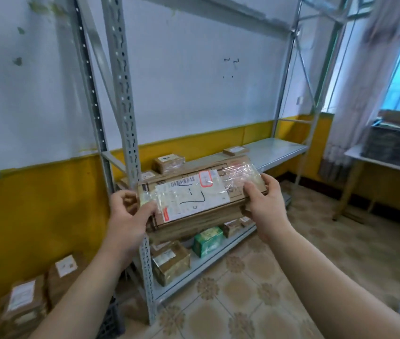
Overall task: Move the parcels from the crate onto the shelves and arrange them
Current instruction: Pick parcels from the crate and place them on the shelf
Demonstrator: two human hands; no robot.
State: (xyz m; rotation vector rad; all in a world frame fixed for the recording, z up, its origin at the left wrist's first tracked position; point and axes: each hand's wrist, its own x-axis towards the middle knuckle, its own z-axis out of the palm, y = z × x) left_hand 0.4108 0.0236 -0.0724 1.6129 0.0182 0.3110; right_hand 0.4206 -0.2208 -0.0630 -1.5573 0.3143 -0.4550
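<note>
Brown cardboard parcel: a long flat box, white label under clear tape, held in the air in front of the grey metal middle shelf, not yet set down.
Hands: the left hand grips the parcel's left end and the right hand grips its right end, thumbs on top.
Done: small cardboard boxes sit on the middle shelf; a green carton and more boxes sit on the grey lower shelf.
Left: labelled brown parcels are piled at the dark plastic crate, so I'd judge the job partway.
Edges: the perforated grey upright post stands just beside the left hand; the parcel's left end could catch it.
Open room: the middle shelf's right half lies bare.
</note>
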